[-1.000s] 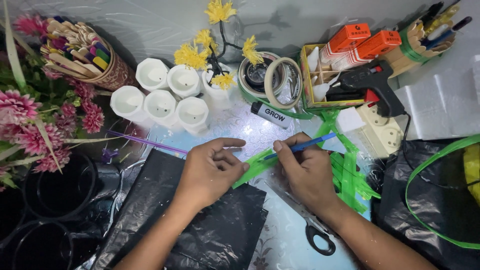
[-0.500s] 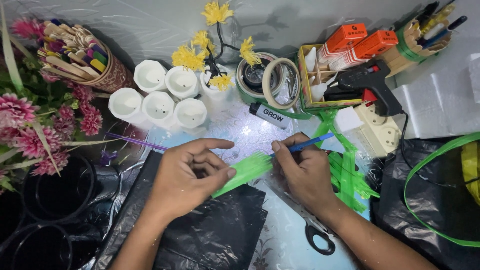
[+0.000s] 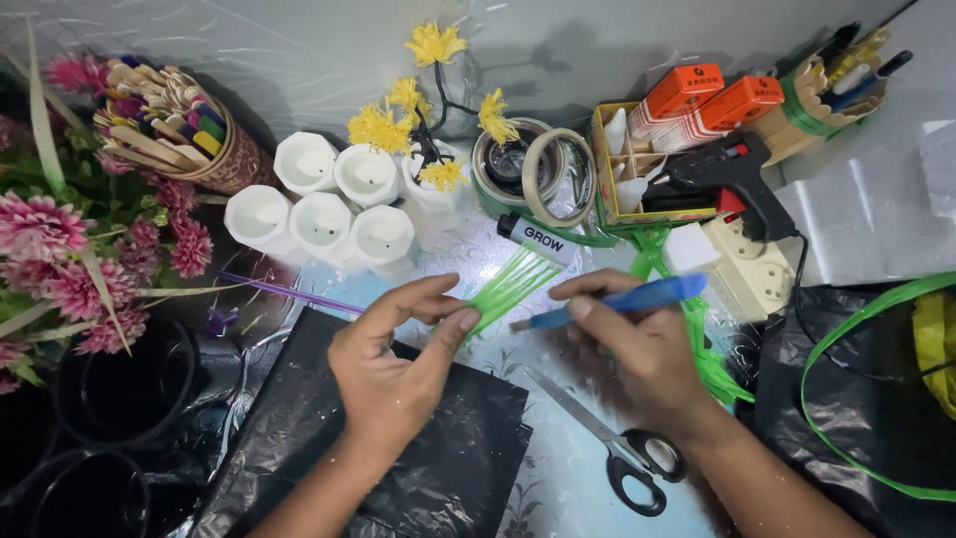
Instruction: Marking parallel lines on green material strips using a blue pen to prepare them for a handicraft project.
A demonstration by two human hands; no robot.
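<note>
Seen from above, a person's two bare hands are working over a crowded craft table. The left hand [image 3: 393, 364] is pinching one end of a green plastic strip [image 3: 513, 284] between thumb and forefinger — the grip is keeping the piece steady while its far end, fanning into thin strands, is pointing toward one o'clock. The right hand [image 3: 637, 344] is holding a blue-handled cutter [image 3: 622, 299] with fingers pressed together along the handle, its tip lying against the strip's base, seemingly for slitting. Black-handled scissors [image 3: 622, 448] are lying at five o'clock from the hands, within easy reach. White candle-shaped cups [image 3: 324, 199] are standing at eleven o'clock, a black glue gun [image 3: 732, 179] at two o'clock. Black plastic sheeting [image 3: 448, 468] is lying under the left wrist.
</note>
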